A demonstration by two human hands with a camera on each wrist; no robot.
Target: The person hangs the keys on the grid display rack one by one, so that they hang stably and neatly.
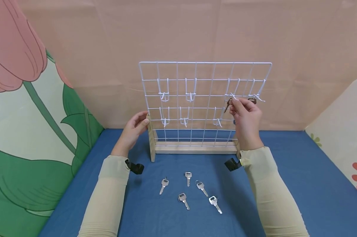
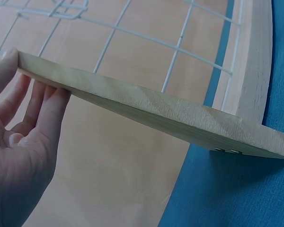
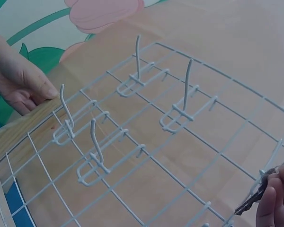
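A white wire grid rack (image 1: 205, 95) with several white hooks stands in a wooden base. At its left, my left hand (image 1: 132, 133) holds the upper end of the wooden side post (image 2: 132, 101), thumb on one face and fingers on the other. My right hand (image 1: 246, 120) is at the upper right of the grid, pinching a key (image 1: 227, 105) beside an upper hook (image 1: 233, 96). In the right wrist view only the dark blade of that key (image 3: 251, 201) shows past the fingers. Behind the right hand, a dark metal piece (image 1: 252, 100) is partly hidden by the rightmost upper hook.
Several silver keys with small rings, among them one key (image 1: 164, 185) at the left and one key (image 1: 215, 204) at the right, lie on the blue cloth (image 1: 154, 217) before the rack. A tan backdrop (image 1: 113, 65) hangs behind it.
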